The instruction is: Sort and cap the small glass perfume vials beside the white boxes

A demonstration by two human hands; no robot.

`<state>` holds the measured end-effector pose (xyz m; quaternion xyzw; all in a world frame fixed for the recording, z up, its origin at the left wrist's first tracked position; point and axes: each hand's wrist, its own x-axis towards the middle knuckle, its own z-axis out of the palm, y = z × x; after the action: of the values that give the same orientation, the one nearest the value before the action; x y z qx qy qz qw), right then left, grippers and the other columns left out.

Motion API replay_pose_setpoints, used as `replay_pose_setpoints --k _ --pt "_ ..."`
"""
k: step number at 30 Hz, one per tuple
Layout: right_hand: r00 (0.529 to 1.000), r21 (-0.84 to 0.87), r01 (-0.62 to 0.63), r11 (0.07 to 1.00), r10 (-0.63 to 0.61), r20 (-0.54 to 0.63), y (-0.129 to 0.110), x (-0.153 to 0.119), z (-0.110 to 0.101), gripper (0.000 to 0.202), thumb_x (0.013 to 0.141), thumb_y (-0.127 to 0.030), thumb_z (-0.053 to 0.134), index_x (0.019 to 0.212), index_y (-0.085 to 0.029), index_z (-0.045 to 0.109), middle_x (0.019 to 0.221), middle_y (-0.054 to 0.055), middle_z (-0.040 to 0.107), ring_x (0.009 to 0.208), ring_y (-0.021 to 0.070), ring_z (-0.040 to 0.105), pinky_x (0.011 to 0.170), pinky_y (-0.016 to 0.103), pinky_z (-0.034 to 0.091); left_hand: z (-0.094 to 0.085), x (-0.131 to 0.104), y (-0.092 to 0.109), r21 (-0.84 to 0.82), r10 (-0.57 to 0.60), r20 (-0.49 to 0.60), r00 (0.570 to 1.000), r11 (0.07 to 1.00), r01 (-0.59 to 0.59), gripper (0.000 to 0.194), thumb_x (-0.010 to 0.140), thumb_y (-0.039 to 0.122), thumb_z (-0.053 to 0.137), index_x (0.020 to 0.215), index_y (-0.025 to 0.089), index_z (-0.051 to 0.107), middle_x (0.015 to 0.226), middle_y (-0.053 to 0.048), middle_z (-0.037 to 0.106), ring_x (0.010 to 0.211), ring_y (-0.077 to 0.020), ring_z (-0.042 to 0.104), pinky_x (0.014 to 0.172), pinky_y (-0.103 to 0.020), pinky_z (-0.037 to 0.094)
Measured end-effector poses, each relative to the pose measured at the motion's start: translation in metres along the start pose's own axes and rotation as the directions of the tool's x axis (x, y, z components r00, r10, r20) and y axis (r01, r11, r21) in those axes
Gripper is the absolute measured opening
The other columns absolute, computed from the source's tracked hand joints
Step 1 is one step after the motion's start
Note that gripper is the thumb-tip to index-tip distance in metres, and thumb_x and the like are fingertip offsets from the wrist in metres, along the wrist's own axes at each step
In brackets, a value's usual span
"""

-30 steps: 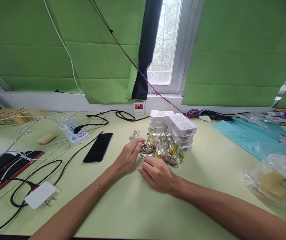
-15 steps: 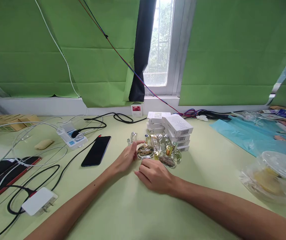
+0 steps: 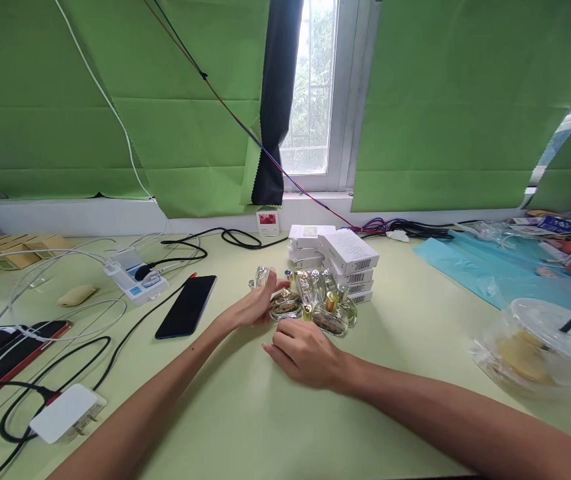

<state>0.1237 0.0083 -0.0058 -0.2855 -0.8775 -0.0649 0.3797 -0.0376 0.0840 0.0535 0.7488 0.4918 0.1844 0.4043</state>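
Since half a second ago, the left hand [image 3: 252,308] has opened out: one finger, probably the thumb, now points upward and another reaches rightward. Meanwhile the right hand [image 3: 306,350] stays curled on the near side of the bottles.

Under both sets of fingers spreads the tabletop [image 3: 260,427]. Beyond the right fingers stand stacked white boxes [image 3: 349,253]. Well to the left of the left fingers lies a dark phone [image 3: 186,307]. Just past the fingers are the glass bottles, crowded together: one oval bottle [image 3: 286,307] right beside the left fingers, contact unclear, and another oval bottle [image 3: 329,323] beyond the right knuckles. Its gold cap [image 3: 331,302] points up.

Left fingers are apart, seemingly holding nothing; right fingers are folded together, and whether they hide anything I cannot tell.

I judge this as a reach among the bottles, none lifted. Gripping the nearer left one would call for closing the spread fingers around it without nudging its neighbours.
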Motion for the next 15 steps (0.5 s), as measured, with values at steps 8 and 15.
replay_pose_setpoints --k 8,15 --pt "1.0 0.012 -0.002 1.0 0.002 0.019 0.002 0.0 0.002 0.037 0.103 -0.027 0.048 0.068 -0.019 0.053 0.069 0.001 0.055 0.065 0.0132 0.052 0.061 0.027 0.04 0.003 0.002 -0.012 0.018 0.086 0.009 0.996 0.996 -0.086 0.095 0.09 0.081 0.008 0.109 0.013 0.072 0.041 0.001 0.042 0.039 -0.0172 0.046 0.04 -0.026 0.031" --pt "1.0 0.018 -0.007 1.0 0.007 0.024 0.002 0.001 0.0 0.037 0.104 -0.027 0.047 0.068 -0.019 0.051 0.069 0.001 0.055 0.063 0.013 0.05 0.059 0.027 0.038 0.001 -0.013 -0.015 0.184 0.26 -0.1 0.96 0.953 -0.239 0.077 0.099 0.068 0.014 0.101 0.018 0.072 0.054 -0.001 0.057 0.055 -0.0188 0.056 0.058 -0.028 0.046"
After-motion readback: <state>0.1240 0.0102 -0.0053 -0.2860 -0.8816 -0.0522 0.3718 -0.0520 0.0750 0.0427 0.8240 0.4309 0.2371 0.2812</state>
